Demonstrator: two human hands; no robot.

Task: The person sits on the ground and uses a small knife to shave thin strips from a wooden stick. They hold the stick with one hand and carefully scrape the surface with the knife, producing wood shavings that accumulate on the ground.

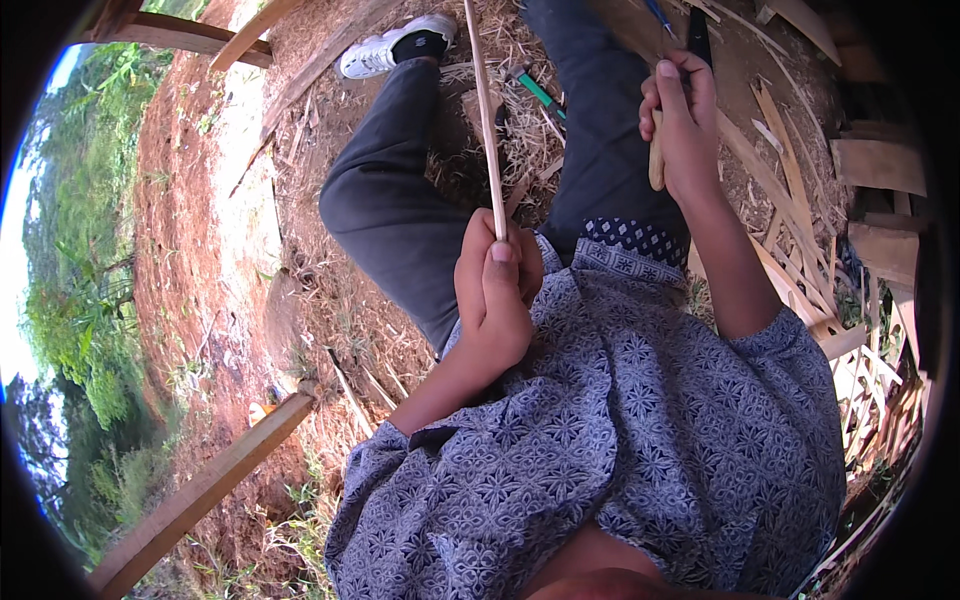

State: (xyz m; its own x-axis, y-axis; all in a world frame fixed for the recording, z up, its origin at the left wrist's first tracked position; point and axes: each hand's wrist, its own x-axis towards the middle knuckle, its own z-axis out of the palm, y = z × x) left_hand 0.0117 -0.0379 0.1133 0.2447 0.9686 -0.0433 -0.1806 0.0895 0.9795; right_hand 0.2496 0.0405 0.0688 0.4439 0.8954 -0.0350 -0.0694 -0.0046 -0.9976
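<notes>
My left hand (495, 285) is closed round the lower end of a long, thin, pale wooden stick (485, 110), its thumb lying along it. The stick points away from me between my legs and runs out past the top edge. Off to the right, my right hand (688, 125) is wrapped round a tool with a wooden handle (656, 160), whose rounded end sticks out below the fist. Just beyond that fist a dark, flat, blade-like piece (699, 38) shows; I cannot tell if it joins the handle. The two hands are well apart.
A hammer with a green handle (540, 97) lies on the shaving-strewn ground between my legs. Beyond my right hand is a slim blue-ended tool (657, 14). Split wood strips (790, 170) lie to the right. A wooden beam (200, 490) slants at lower left.
</notes>
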